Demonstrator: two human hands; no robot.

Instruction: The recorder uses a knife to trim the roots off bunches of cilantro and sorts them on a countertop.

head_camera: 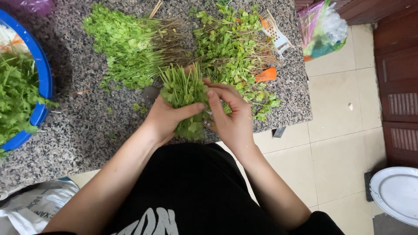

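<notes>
Far left, a round blue plastic basin (42, 65) sits on the speckled grey granite surface (87, 130), already holding a heap of leafy green herbs (15, 95). Moving in, a loose pile of long-stemmed green herbs (130, 45) lies on the surface, roots pointing right. Now the middle: the left hand (167, 117) is closed around a small bunch of green herb sprigs (185, 93), thumb pressed across the front, cut stem ends sticking up. It is held just above the near edge of the surface. The right hand (230, 117) curls in beside it, fingers bent, touching the leafy side of the bunch; whether it pinches anything I cannot tell. This looks like the sorting stage, gathering and tidying one bundle. Further right, a second herb pile (233, 48) partly covers a white and orange plastic grater (275, 37). Any next move wants a steady left grip while the right picks carefully.
</notes>
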